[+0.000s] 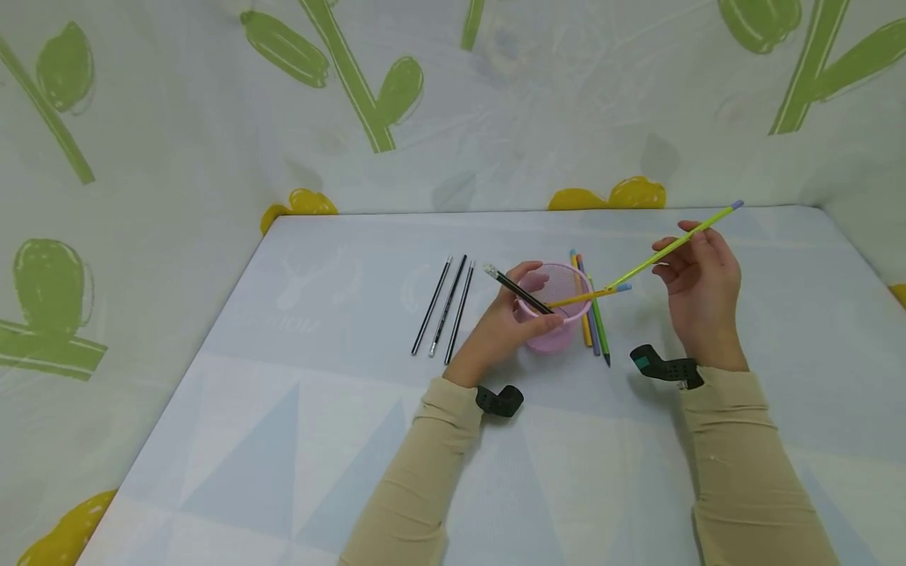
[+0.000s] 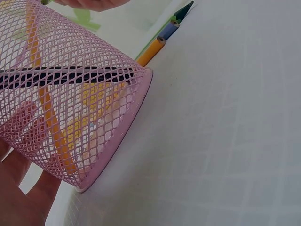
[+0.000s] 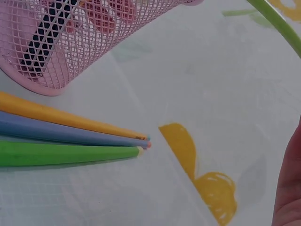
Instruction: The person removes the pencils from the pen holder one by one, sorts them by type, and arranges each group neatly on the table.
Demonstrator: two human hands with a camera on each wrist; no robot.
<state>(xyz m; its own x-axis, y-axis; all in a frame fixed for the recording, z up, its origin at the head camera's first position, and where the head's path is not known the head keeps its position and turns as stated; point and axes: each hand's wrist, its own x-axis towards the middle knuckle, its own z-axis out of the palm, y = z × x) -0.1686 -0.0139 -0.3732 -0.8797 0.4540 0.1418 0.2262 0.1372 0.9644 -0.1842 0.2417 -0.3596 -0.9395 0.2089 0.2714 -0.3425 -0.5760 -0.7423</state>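
Note:
A pink mesh pencil cup is held tilted in my left hand, with the thumb at its near side and the fingers around its far left side. Black pencils with pale ends lean out of it to the left, and an orange pencil with a blue end leans out to the right. My right hand pinches a yellow-green pencil with a purple end. That pencil slants down toward the cup's right rim; whether it touches the orange pencil, I cannot tell.
Three black pencils lie side by side left of the cup. Beside its right side lie an orange pencil, a blue-purple pencil and a green pencil. Behind the table hangs a leaf-patterned covering.

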